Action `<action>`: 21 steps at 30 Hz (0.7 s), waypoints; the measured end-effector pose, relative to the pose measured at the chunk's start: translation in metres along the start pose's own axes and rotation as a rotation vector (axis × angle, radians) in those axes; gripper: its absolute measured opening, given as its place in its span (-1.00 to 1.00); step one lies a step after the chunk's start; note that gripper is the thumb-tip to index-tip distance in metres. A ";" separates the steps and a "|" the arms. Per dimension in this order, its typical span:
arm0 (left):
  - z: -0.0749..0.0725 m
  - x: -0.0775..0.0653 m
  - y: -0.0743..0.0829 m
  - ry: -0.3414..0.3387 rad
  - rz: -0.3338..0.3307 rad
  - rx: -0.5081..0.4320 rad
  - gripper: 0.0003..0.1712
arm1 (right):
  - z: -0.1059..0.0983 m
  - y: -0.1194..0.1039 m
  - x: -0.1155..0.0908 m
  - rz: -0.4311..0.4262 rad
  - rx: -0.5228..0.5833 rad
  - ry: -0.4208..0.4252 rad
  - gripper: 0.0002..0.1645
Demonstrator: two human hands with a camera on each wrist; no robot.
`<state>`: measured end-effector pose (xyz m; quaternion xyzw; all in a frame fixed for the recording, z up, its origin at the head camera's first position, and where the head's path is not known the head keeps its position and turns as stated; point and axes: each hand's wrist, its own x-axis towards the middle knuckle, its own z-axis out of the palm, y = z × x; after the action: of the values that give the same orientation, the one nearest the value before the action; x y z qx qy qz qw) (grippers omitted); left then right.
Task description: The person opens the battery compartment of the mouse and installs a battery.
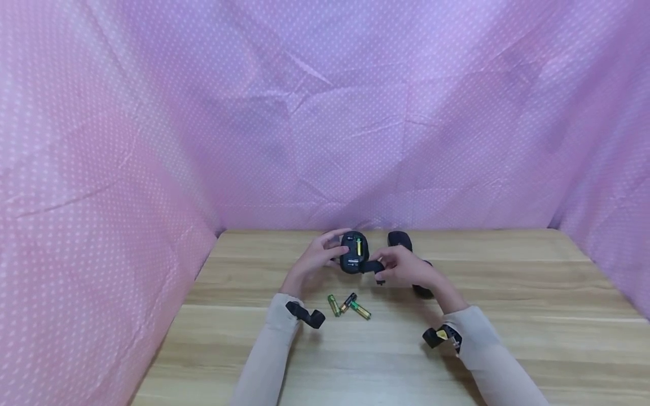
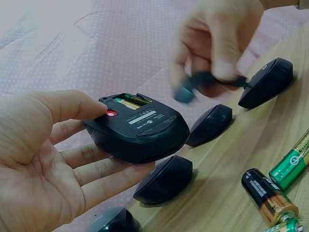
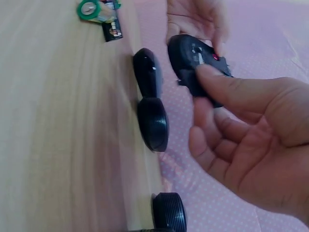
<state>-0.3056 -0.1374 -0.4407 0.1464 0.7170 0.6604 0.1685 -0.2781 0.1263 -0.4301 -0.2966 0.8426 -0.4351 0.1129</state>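
My left hand (image 2: pixel 53 150) grips a black computer mouse (image 2: pixel 140 133) turned underside up, the thumb on top beside a red light and the fingers beneath. Its battery compartment is uncovered, and a green and gold battery (image 1: pixel 359 246) lies in it. With thumb and fingers my right hand (image 3: pixel 251 130) pinches a black battery cover (image 1: pixel 374 267), close beside the mouse. That cover is blurred in the left wrist view and overlaps the mouse in the right wrist view. Nearer to me on the table lie a green battery (image 1: pixel 334 305), a black and copper battery (image 1: pixel 348 302) and another green battery (image 1: pixel 361 310).
Several other black mice stand on the wooden table (image 1: pixel 508 293), among them one (image 1: pixel 399 239) behind my right hand and one (image 1: pixel 422 290) partly hidden under it. Pink dotted cloth (image 1: pixel 325 141) hangs along the table's back and sides.
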 end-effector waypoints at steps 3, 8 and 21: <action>0.002 0.001 -0.001 -0.014 0.013 0.001 -0.39 | -0.002 -0.006 0.001 -0.015 0.075 0.111 -0.64; 0.006 0.003 -0.004 -0.053 0.011 0.015 -0.38 | 0.001 -0.010 0.003 0.017 0.158 0.269 -0.61; 0.020 0.006 -0.002 -0.121 -0.027 0.009 -0.35 | 0.001 -0.008 0.007 -0.019 0.179 0.445 -0.63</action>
<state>-0.3018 -0.1171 -0.4440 0.1772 0.7104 0.6447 0.2200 -0.2801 0.1174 -0.4234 -0.1901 0.8022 -0.5635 -0.0536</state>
